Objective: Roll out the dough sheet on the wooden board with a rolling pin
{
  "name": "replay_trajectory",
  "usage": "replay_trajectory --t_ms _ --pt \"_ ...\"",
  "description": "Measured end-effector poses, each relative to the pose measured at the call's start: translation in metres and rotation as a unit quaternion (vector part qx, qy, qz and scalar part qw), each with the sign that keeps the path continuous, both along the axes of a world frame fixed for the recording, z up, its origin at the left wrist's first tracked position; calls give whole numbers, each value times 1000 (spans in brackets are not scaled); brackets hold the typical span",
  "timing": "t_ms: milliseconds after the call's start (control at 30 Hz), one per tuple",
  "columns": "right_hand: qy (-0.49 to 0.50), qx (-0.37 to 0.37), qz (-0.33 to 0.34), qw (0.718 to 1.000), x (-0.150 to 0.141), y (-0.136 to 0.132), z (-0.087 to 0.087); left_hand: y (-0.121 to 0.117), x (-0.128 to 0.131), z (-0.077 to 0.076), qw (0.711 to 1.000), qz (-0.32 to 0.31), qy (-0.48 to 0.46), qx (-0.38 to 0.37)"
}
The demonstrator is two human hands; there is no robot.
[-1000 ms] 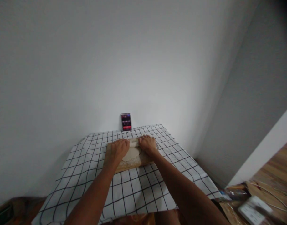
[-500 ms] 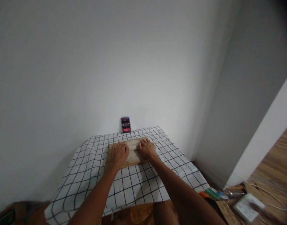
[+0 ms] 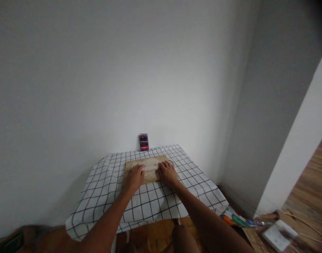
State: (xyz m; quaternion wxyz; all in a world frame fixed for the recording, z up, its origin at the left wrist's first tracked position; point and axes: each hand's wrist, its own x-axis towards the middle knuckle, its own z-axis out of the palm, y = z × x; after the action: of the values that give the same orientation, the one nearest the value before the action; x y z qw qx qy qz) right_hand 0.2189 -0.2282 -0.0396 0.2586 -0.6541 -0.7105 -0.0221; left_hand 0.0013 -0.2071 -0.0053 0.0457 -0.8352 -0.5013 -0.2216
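On a wooden board [image 3: 127, 168] lies a flat sheet of pale dough [image 3: 149, 161], with a light rolling pin [image 3: 151, 168] set crosswise over it. My left hand [image 3: 136, 175] is bent over the pin's left part, fingers pointing away from me. My right hand [image 3: 167, 172] grips its right part the same way, and a rounded end shows just past those fingers. Both palms face down and hide much of the pin. The fingers' undersides are out of sight.
A black-and-white checked cloth [image 3: 147, 207] covers the table. At the back, a phone-like blurred object [image 3: 143, 142] leans on the white wall [image 3: 150, 70]. Low at the right lie a white box [image 3: 279, 234], a cable [image 3: 307, 221] and a green item [image 3: 240, 220].
Both hands have drawn slightly towards me over the board, and more dough shows beyond the pin. The whole view has shifted a little.
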Motion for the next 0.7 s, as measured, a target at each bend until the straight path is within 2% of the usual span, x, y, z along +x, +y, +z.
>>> replay_trajectory --t_ms 200,400,500,700 --pt "9 -11 41 999 1 -9 14 -8 -16 10 999 -15 32 5" --pt "11 1 70 997 -20 2 27 0 -49 28 997 -30 65 28" --pt "-7 -13 81 997 -33 9 25 5 -61 22 997 -28 67 13" --pt "-42 -1 108 993 -47 17 22 21 -64 -7 998 -15 54 -22"
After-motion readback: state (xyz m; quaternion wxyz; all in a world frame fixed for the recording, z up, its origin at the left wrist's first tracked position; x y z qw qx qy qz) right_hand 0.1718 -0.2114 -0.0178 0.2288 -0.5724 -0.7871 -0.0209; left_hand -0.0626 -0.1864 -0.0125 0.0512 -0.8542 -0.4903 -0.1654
